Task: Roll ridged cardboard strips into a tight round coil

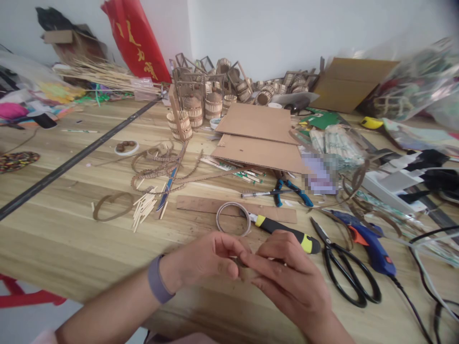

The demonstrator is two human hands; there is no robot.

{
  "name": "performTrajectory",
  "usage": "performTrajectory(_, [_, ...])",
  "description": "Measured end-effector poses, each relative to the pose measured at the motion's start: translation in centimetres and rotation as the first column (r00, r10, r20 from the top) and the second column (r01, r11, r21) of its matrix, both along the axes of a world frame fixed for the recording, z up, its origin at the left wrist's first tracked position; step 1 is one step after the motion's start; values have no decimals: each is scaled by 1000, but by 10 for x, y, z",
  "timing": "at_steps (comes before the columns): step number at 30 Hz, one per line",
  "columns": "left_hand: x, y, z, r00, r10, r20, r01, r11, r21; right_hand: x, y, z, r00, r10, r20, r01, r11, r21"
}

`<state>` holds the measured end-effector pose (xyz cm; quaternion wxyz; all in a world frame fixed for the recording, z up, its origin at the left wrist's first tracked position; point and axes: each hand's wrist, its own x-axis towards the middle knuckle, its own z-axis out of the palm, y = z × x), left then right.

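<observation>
My left hand (206,258), with a purple-grey band on its wrist, and my right hand (292,277) meet over the front of the wooden table (118,260). Both have their fingers closed around something small and brownish between the fingertips, mostly hidden and too blurred to name. Just beyond them lies a round ring (218,220) beside a yellow and black cutter (283,230). A cardboard strip (197,204) lies under the ring. Black-handled scissors (346,272) rest to the right of my right hand.
A blue glue gun (373,248) with its cord lies at the right, near a white power strip (390,186). Short sticks (144,209) and a brown loop (113,207) lie left. Cardboard sheets (256,124), small baskets (179,125) and a black bar (82,148) are farther back.
</observation>
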<state>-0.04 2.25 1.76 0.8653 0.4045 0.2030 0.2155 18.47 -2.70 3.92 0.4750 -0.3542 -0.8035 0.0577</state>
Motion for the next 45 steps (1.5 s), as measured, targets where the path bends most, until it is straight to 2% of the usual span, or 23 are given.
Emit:
performTrajectory(3, [0, 0, 0, 999, -28, -33, 27, 999, -21, 1, 0, 1, 1000, 12, -11, -13, 999, -29])
performTrajectory(6, [1, 2, 0, 989, 62, -135, -65, 998, -18, 4, 1, 1, 995, -67, 74, 66, 998, 19])
performTrajectory(9, [2, 5, 0, 957, 188, -222, -171, 981, 96, 6, 3, -3, 960, -202, 192, 171, 971, 170])
performTrajectory(11, [2, 6, 0, 940, 228, -256, -185, 966, 179, 7, 3, -7, 928, -261, 265, 195, 949, 249])
performTrajectory(15, [1, 3, 3, 920, 262, -291, -154, 926, 345, 9, -1, -16, 896, -231, 378, 125, 950, 286])
performTrajectory(18, [1, 0, 6, 915, 287, -284, -133, 878, 460, 9, -2, -18, 893, -224, 391, 112, 951, 290])
performTrajectory(22, [0, -1, 8, 920, 315, -233, -154, 836, 526, 4, -2, -15, 889, -270, 371, 177, 948, 265])
performTrajectory(26, [-1, 0, 7, 897, 409, -165, -252, 782, 570, 1, -11, -7, 868, -385, 312, 286, 904, 318])
performTrajectory(28, [-2, 1, 7, 878, 466, -108, -325, 746, 581, 1, -17, -2, 875, -387, 290, 289, 899, 328])
performTrajectory(31, [-4, 2, 9, 869, 493, -27, -384, 710, 590, -2, -20, 2, 934, -247, 257, 188, 954, 231])
performTrajectory(33, [-6, 1, 10, 884, 467, 8, -376, 703, 603, -7, -16, -1, 961, -200, 190, 180, 977, 117])
performTrajectory(37, [-7, -2, 11, 917, 398, 27, -316, 684, 658, -17, -8, -8, 966, -253, -57, 239, 953, -184])
performTrajectory(40, [-7, -3, 12, 932, 363, -19, -247, 671, 699, -20, -10, -11, 954, -228, -197, 195, 965, -175])
performTrajectory(43, [-6, -3, 12, 925, 369, -93, -190, 660, 727, -18, -15, -14, 960, -192, -205, 165, 976, -145])
performTrajectory(45, [-5, -3, 12, 903, 407, -135, -164, 618, 769, -15, -18, -16, 965, -192, -179, 164, 973, -164])
